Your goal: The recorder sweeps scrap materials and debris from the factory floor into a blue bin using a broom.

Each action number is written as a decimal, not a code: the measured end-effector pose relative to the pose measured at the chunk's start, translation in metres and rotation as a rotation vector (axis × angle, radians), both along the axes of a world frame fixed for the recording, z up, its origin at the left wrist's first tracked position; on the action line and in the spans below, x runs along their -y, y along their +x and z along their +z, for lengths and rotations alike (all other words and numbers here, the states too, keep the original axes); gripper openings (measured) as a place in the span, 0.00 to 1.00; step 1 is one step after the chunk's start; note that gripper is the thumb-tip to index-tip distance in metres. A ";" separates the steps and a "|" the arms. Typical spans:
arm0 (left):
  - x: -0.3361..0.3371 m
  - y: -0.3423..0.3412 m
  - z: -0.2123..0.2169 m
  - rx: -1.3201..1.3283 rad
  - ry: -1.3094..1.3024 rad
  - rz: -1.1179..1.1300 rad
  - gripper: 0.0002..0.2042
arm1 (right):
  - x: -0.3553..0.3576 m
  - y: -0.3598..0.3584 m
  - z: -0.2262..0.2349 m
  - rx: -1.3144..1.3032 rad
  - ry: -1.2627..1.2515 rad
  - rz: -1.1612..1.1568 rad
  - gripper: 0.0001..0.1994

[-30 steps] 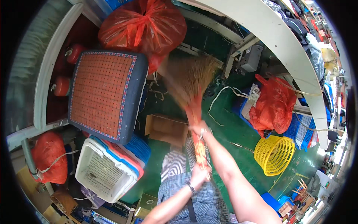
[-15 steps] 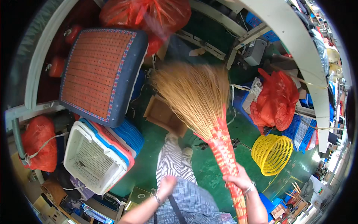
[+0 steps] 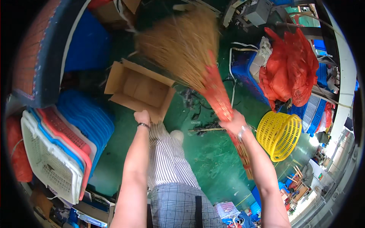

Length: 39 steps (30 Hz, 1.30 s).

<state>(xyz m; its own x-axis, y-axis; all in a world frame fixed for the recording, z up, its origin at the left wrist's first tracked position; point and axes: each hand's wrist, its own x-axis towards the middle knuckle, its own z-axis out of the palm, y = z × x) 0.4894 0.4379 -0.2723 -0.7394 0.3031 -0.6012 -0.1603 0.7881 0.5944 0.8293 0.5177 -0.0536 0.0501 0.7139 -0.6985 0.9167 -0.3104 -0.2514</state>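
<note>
My right hand [image 3: 233, 122] is closed round the red-wrapped handle of a straw broom [image 3: 186, 49]. The broom's wide bristle end fans out ahead, above the green floor, and is smeared by motion. With closed fingers my left hand [image 3: 142, 118] grips the near flap of an open cardboard box [image 3: 144, 86]. The box tilts toward me, and its bare brown inside shows. Below the broom, dark scraps [image 3: 193, 102] and a thin stick [image 3: 208, 130] lie on the floor.
A yellow plastic basket [image 3: 278, 133] stands on the right. Behind it, a red plastic bag [image 3: 291, 68] fills a blue crate [image 3: 243, 72]. Stacked baskets [image 3: 53, 167] stand at the left, below a padded seat [image 3: 36, 57]. A grey metal box [image 3: 257, 12] sits at the back.
My left hand has moved forward from my waist and taken hold of the cardboard box. The broom, in my right hand, has gone forward and a little left. My view has tilted lower.
</note>
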 end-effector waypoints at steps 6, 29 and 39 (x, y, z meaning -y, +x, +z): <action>0.138 -0.024 0.146 0.194 0.130 -0.190 0.15 | 0.220 0.128 0.119 0.139 -0.362 -0.169 0.22; 0.365 -0.055 0.412 0.617 0.015 -0.101 0.21 | 0.323 0.003 0.194 -0.254 -0.365 -0.288 0.22; 0.438 -0.023 0.408 0.432 -0.005 -0.182 0.18 | 0.575 0.271 0.157 0.024 -0.385 -0.299 0.21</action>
<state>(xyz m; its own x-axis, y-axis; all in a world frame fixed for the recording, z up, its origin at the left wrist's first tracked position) 0.4666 -0.0002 0.1359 -0.3560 0.4009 -0.8441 -0.2505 0.8293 0.4995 1.1000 -0.0574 0.1032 0.2325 0.3559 -0.9051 0.7774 -0.6273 -0.0470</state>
